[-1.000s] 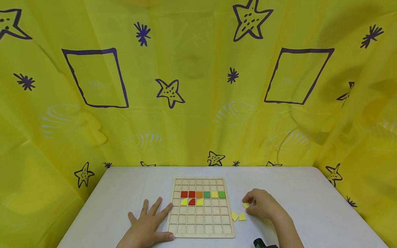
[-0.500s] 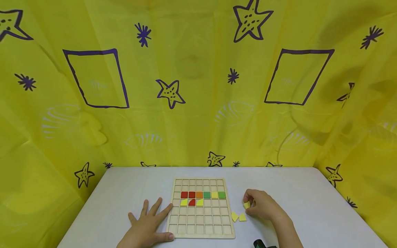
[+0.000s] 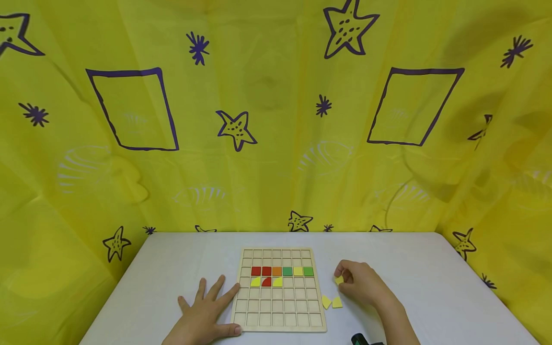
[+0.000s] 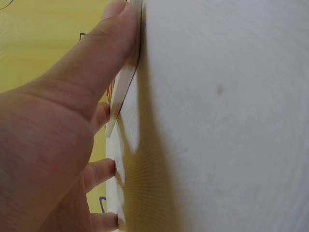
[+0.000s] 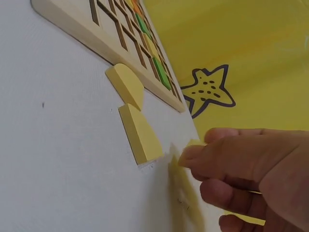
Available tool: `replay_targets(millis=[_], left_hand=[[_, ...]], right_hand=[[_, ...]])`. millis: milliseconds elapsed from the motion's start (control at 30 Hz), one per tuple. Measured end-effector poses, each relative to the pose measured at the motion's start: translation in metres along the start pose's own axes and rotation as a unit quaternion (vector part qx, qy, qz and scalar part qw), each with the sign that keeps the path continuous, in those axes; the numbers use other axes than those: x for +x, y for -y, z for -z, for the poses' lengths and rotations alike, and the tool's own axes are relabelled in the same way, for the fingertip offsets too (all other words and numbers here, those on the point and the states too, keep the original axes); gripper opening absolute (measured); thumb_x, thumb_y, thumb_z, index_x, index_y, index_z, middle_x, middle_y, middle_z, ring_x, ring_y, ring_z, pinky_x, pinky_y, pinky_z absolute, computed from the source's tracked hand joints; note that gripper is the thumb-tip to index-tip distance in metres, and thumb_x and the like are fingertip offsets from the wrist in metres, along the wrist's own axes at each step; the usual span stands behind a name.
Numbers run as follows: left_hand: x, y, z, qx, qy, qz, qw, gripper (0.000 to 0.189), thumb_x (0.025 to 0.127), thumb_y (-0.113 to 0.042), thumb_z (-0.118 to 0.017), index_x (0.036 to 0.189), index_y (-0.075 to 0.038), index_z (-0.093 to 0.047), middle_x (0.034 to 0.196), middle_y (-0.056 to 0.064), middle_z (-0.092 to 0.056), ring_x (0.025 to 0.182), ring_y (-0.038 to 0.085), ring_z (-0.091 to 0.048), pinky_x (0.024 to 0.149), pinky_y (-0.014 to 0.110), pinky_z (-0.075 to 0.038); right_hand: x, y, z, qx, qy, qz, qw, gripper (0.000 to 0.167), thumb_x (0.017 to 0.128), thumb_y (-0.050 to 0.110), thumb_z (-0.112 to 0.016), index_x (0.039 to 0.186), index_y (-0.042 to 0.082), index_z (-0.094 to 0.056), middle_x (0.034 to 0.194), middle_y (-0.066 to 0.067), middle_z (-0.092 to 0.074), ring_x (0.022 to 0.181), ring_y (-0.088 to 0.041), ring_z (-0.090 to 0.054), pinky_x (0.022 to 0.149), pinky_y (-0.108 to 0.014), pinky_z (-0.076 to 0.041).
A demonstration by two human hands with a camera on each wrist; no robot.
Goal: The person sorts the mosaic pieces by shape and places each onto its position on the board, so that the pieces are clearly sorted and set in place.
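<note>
A wooden grid board [image 3: 278,306] lies on the white table. My left hand [image 3: 202,311] is spread flat beside it, thumb at the near left corner and forefinger at the left edge. To the right of the board, my right hand [image 3: 364,285] pinches a small yellow tile [image 3: 339,280] between thumb and fingers; the fingertips mostly cover it in the right wrist view. Two loose yellow quarter-round tiles [image 5: 140,135] lie between that hand and the board. One row of cells holds red, orange, green and yellow square tiles [image 3: 287,271]. Below them sit yellow and red quarter-round pieces [image 3: 256,281].
A black object [image 3: 360,339] pokes in at the bottom edge, near my right forearm. Behind the white table [image 3: 172,258] hangs a yellow curtain [image 3: 267,182] printed with stars, and it also closes off both sides.
My right hand has shifted slightly left and away from me, carrying the yellow tile, which has turned a little between the fingers. The left hand and the board stay put.
</note>
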State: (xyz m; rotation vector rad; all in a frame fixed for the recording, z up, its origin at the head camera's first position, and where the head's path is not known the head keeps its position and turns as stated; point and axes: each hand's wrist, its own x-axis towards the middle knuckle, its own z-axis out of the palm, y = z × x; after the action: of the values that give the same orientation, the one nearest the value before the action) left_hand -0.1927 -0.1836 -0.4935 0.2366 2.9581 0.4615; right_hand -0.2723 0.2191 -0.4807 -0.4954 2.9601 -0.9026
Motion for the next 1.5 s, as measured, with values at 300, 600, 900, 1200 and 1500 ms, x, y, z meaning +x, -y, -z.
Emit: replay_targets(millis=[300, 600, 900, 1200, 1500], left_hand=[[0.002, 0.001, -0.001, 0.003, 0.005, 0.002, 1.0, 0.103, 0.062, -0.082, -0.066, 0.151, -0.035, -0.043, 0.161, 0.014, -0.032, 0.141, 0.064, -0.015, 0.086, 0.093, -0.003], [0.003, 0.001, -0.002, 0.002, 0.007, 0.007, 0.9999, 0.104, 0.061, -0.083, -0.065, 0.151, -0.035, -0.042, 0.161, 0.014, -0.031, 0.142, 0.064, -0.014, 0.087, 0.093, 0.0], [0.002, 0.001, -0.002, 0.003, 0.004, 0.002, 1.0, 0.104, 0.061, -0.083, -0.064, 0.152, -0.036, -0.041, 0.162, 0.014, -0.03, 0.142, 0.064, -0.014, 0.086, 0.093, -0.001], [0.0, 0.0, 0.0, 0.001, 0.002, -0.001, 1.0, 0.104, 0.062, -0.082, -0.066, 0.151, -0.034, -0.043, 0.161, 0.015, -0.031, 0.141, 0.064, -0.015, 0.086, 0.093, -0.002], [0.0, -0.001, 0.001, 0.0, 0.001, 0.002, 1.0, 0.102, 0.063, -0.081, -0.067, 0.151, -0.034, -0.044, 0.161, 0.015, -0.032, 0.141, 0.065, -0.015, 0.086, 0.093, -0.002]], right_hand=[[0.006, 0.008, -0.002, 0.015, -0.057, 0.01, 0.9982, 0.02, 0.083, 0.004, -0.071, 0.095, 0.018, -0.067, 0.073, 0.008, -0.056, 0.064, -0.007, -0.047, 0.061, -0.024, -0.041], [0.008, 0.018, -0.002, 0.064, -0.073, 0.052, 0.9939, 0.019, 0.089, 0.01, -0.074, 0.107, 0.012, -0.073, 0.088, 0.009, -0.067, 0.072, -0.003, -0.053, 0.066, -0.024, -0.046], [0.009, 0.03, -0.009, 0.104, -0.083, 0.001, 0.9911, 0.02, 0.076, 0.017, -0.087, 0.084, 0.019, -0.069, 0.075, 0.011, -0.065, 0.067, -0.007, -0.055, 0.063, -0.023, -0.048], [0.012, 0.028, -0.02, 0.078, -0.054, 0.053, 0.9941, 0.011, 0.092, 0.018, -0.072, 0.1, 0.021, -0.066, 0.075, 0.011, -0.057, 0.06, -0.003, -0.048, 0.058, -0.022, -0.044], [0.013, 0.034, -0.023, 0.106, -0.064, 0.012, 0.9922, 0.012, 0.089, 0.007, -0.072, 0.098, 0.015, -0.071, 0.082, 0.006, -0.063, 0.06, -0.006, -0.054, 0.058, -0.023, -0.048]])
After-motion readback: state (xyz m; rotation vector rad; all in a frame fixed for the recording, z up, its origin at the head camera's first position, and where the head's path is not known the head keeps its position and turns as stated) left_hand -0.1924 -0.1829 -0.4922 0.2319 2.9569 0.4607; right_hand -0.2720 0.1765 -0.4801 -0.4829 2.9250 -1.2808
